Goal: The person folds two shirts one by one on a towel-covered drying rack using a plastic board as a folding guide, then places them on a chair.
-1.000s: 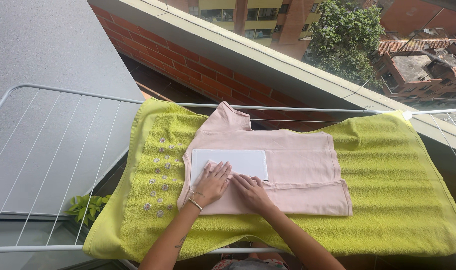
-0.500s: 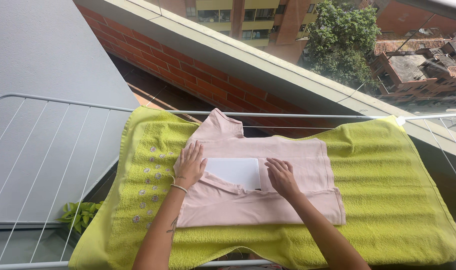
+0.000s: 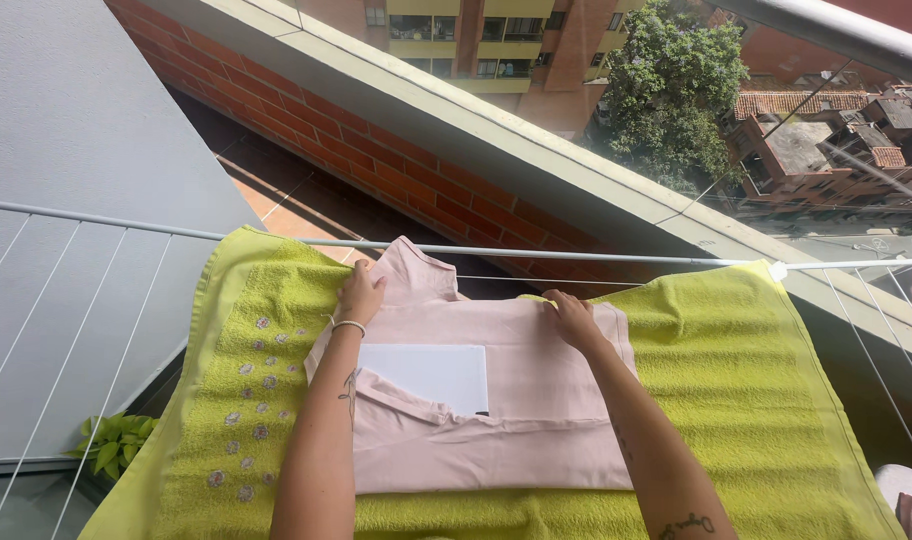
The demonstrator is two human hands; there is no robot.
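Pink shirt [image 3: 516,400], soft, light and limp, lies flat on the green towel [image 3: 756,400] over a white folding board [image 3: 426,375]. Left hand [image 3: 359,293] pinches its far edge at 11 o'clock, right hand [image 3: 573,320] at 1 o'clock; these far corners look the best hold.

Under our left hand [image 3: 359,293] the pink shirt's [image 3: 516,400] far edge is covered, so its grip stays unclear to us. Below that grip, a shirt fold hides the white board's [image 3: 431,372] near edge. The picture's bottom edge crops the green towel [image 3: 756,400] and both forearms.
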